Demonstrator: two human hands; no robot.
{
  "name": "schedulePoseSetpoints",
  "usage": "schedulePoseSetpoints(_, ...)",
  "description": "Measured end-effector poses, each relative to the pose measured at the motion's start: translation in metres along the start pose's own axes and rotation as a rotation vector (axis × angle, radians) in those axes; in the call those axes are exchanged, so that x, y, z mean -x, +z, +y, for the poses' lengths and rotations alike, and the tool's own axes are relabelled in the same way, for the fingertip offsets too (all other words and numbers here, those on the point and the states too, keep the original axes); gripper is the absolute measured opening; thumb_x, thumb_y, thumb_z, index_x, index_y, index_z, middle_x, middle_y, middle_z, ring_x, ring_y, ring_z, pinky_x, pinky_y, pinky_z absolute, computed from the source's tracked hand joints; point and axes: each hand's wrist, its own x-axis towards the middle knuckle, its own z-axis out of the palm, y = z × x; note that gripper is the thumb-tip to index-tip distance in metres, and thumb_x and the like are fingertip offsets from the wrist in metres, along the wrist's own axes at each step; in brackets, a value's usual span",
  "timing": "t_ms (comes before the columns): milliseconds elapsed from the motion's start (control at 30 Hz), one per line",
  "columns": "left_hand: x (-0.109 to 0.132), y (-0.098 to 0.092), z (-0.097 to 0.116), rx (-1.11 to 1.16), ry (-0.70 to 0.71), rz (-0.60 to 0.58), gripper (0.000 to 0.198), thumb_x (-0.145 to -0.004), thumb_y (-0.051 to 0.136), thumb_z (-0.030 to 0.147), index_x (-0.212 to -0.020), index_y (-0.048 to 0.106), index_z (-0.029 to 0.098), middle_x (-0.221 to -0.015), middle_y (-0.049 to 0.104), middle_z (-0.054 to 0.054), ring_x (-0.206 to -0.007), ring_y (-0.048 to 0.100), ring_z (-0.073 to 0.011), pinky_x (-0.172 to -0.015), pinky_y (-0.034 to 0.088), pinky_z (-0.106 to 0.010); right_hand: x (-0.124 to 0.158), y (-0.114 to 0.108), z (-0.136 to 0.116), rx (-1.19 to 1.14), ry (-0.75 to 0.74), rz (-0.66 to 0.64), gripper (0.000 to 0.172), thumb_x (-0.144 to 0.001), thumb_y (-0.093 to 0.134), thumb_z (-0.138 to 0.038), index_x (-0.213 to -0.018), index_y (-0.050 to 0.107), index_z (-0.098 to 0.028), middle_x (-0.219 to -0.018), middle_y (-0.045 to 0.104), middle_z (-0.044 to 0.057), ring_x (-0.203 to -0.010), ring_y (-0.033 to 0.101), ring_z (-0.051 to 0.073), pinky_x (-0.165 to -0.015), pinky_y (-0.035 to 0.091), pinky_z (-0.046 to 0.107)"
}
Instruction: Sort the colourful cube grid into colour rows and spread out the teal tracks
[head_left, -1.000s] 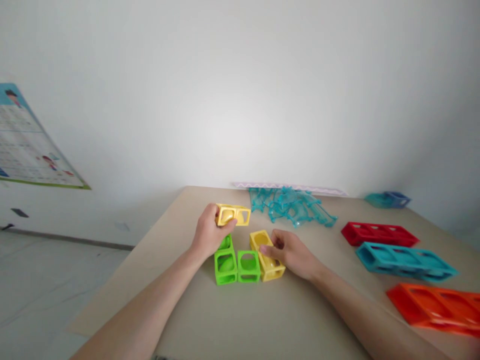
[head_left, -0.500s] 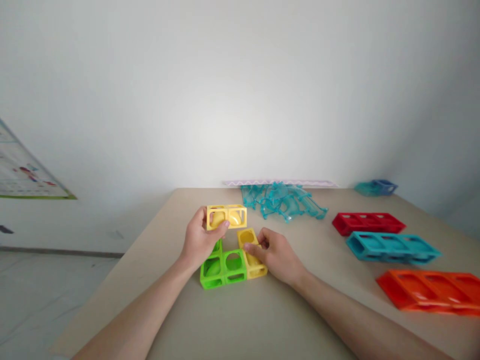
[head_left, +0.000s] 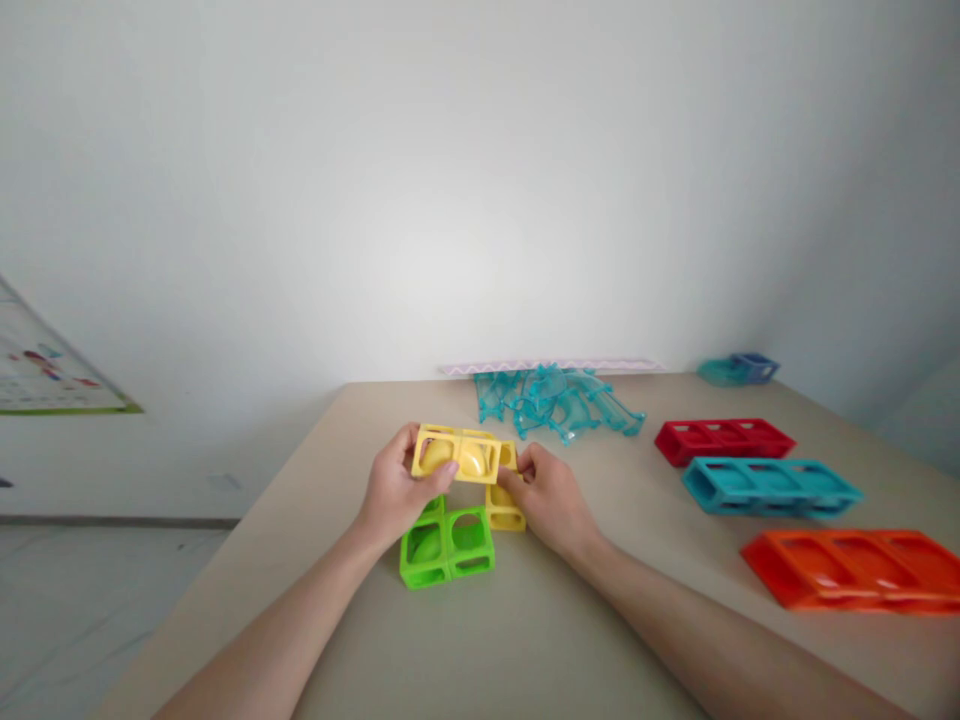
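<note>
In my left hand [head_left: 401, 485] is a yellow double-cube block [head_left: 456, 455], pinched between thumb and fingers and held above the table. My right hand [head_left: 551, 495] grips a second yellow block [head_left: 506, 508], also two open-sided cubes long, just behind and to the right of the first. The two yellow pieces overlap in view, and I cannot tell whether they touch. Below them a green cube block [head_left: 448, 547] lies on the table, its back part partly hidden by my left hand and the yellow block.
On the right lie a red [head_left: 724, 440], a teal [head_left: 772, 487] and an orange three-cube block [head_left: 855, 570]. Translucent teal track pieces [head_left: 559, 400] are heaped near the wall. Further right, at the back, sits a small blue cube [head_left: 754, 368]. The table [head_left: 480, 660] meets the wall behind.
The right yellow block has come up and away from the green block's side. My left hand's yellow block has tilted and moved slightly down toward it. The view has shifted a little.
</note>
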Motion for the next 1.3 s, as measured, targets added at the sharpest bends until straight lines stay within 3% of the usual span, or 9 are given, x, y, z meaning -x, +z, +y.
schedulePoseSetpoints(233, -0.008, 0.001, -0.004, 0.219, -0.004, 0.198, 0.034, -0.068, 0.071, 0.040, -0.079, 0.048, 0.018, -0.078, 0.057, 0.002, -0.057, 0.057, -0.0108, -0.041, 0.051, -0.022, 0.000, 0.001, -0.001, -0.028, 0.014, 0.046, 0.033, -0.076, 0.059, -0.049, -0.066, 0.044, -0.022, -0.058, 0.052, -0.002, -0.055, 0.049, 0.015, -0.051, 0.030, 0.025)
schedulePoseSetpoints(500, -0.005, 0.001, 0.000, 0.073, 0.029, 0.110, 0.034, -0.069, 0.071, 0.034, -0.077, 0.040, 0.021, -0.073, 0.053, 0.006, -0.048, 0.053, -0.0068, -0.033, 0.045, -0.016, 0.000, -0.002, 0.000, -0.129, -0.029, 0.182, 0.034, -0.080, 0.058, -0.050, -0.070, 0.040, -0.023, -0.055, 0.045, -0.005, -0.050, 0.045, 0.013, -0.047, 0.033, 0.026)
schedulePoseSetpoints(600, -0.002, 0.003, 0.000, 0.067, 0.040, 0.071, 0.039, -0.068, 0.072, 0.031, -0.088, 0.040, 0.023, -0.077, 0.054, 0.006, -0.049, 0.054, -0.0072, -0.034, 0.046, -0.016, 0.001, -0.001, -0.001, -0.308, -0.006, 0.173, 0.036, -0.080, 0.058, -0.055, -0.074, 0.039, -0.024, -0.053, 0.042, -0.007, -0.045, 0.045, 0.012, -0.041, 0.036, 0.025)
schedulePoseSetpoints(700, -0.001, 0.003, -0.002, 0.096, 0.046, 0.066, 0.043, -0.069, 0.072, 0.030, -0.093, 0.037, 0.024, -0.080, 0.055, 0.005, -0.051, 0.056, -0.0078, -0.036, 0.047, -0.016, 0.002, 0.001, -0.002, -0.530, 0.000, 0.136, 0.040, -0.078, 0.060, -0.058, -0.078, 0.039, -0.025, -0.056, 0.048, -0.007, -0.042, 0.049, 0.012, -0.037, 0.041, 0.026)
schedulePoseSetpoints(900, -0.007, 0.001, -0.003, 0.264, 0.014, 0.130, 0.048, -0.069, 0.072, 0.030, -0.102, 0.039, 0.025, -0.088, 0.055, 0.002, -0.066, 0.062, -0.0116, -0.042, 0.049, -0.016, 0.001, -0.004, -0.007, -0.742, -0.048, 0.160, 0.042, -0.077, 0.064, -0.057, -0.078, 0.037, -0.025, -0.056, 0.052, -0.008, -0.037, 0.049, 0.010, -0.034, 0.040, 0.023)
schedulePoseSetpoints(1100, -0.012, -0.001, 0.008, 0.508, -0.082, 0.116, 0.046, -0.069, 0.072, 0.033, -0.107, 0.049, 0.023, -0.092, 0.056, 0.000, -0.074, 0.062, -0.0134, -0.050, 0.054, -0.021, -0.002, -0.007, -0.007, -0.915, -0.115, 0.076, 0.037, -0.077, 0.067, -0.049, -0.081, 0.040, -0.023, -0.067, 0.054, -0.007, -0.046, 0.054, 0.009, -0.040, 0.048, 0.023)
schedulePoseSetpoints(1300, -0.013, -0.002, 0.008, 0.508, -0.089, 0.117, 0.044, -0.068, 0.074, 0.038, -0.102, 0.049, 0.023, -0.098, 0.060, -0.001, -0.077, 0.065, -0.0145, -0.057, 0.057, -0.027, -0.003, -0.009, -0.007, -0.946, -0.100, 0.040, 0.036, -0.076, 0.069, -0.047, -0.088, 0.044, -0.023, -0.084, 0.060, -0.003, -0.060, 0.058, 0.011, -0.052, 0.054, 0.026)
